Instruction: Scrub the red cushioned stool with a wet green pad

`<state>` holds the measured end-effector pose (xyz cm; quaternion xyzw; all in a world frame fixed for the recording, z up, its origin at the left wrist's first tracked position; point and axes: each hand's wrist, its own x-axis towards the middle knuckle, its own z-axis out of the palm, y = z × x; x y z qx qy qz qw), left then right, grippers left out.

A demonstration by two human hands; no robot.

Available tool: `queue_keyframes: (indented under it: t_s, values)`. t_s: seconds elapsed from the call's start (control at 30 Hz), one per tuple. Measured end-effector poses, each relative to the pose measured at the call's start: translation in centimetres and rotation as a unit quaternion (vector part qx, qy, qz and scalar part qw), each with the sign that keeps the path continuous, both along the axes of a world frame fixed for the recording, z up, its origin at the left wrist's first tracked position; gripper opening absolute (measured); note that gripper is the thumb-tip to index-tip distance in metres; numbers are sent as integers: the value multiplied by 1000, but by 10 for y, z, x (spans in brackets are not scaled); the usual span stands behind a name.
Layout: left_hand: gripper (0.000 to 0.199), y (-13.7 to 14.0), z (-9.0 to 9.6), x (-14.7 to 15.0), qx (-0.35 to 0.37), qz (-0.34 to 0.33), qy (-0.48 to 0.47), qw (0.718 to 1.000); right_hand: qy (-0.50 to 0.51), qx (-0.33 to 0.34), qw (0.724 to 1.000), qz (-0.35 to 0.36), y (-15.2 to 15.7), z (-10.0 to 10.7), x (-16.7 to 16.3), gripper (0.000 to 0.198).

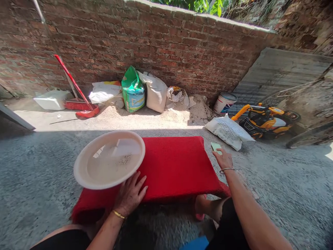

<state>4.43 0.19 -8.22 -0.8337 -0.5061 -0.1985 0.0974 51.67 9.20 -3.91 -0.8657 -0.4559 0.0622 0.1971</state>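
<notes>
A wide pale pink basin (87, 178) of water rests on the left part of a low bench covered in red cloth (177, 163). A small dark patterned patch shows in the water. Against the basin's near rim, my left hand (131, 194) lies on the red cloth with its fingers stretched and apart, holding nothing. Beyond the bench's right end, my right hand (224, 159) grips a small flat pale green piece (215, 147) between thumb and fingers. Whether that piece is soap or a sponge I cannot make out.
Along the brick wall (182, 59) stand a green sack (134, 93), a white sack (156, 92), a bucket (224, 103) and sand piles. A red dustpan (88, 111) and white box (52, 100) are at left. A white bag (226, 130) and toy excavator (270, 121) lie at right.
</notes>
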Motion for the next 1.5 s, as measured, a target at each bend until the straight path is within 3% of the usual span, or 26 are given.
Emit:
queue_keyframes:
  t_s: [0.23,0.43,0.63,0.8,1.03,1.3,1.4,1.5]
  values:
    - [36,-1,1,3,-1,11,3,1000,16,68,995,66,-43,-16,-15,59]
    - [34,-5,-4,6,-16,35,-46,998,-11,171,978,117,-93,-21,-32,72]
    - [35,-6,-7,6,-21,38,-68,997,34,180,974,133,-141,-18,-63,70]
    - [34,-6,-6,5,-8,28,-61,998,41,153,975,155,-138,3,-81,63]
    - [33,-8,-1,4,-8,26,-58,998,68,171,966,180,-119,-5,-107,62]
    - [35,-7,3,5,-28,30,-12,999,59,197,950,233,-116,20,-125,50]
    - [35,-6,1,5,-26,25,-18,999,61,192,951,233,-117,17,-132,46]
    - [35,-5,0,4,-28,21,-22,999,77,134,956,248,-113,7,-150,43]
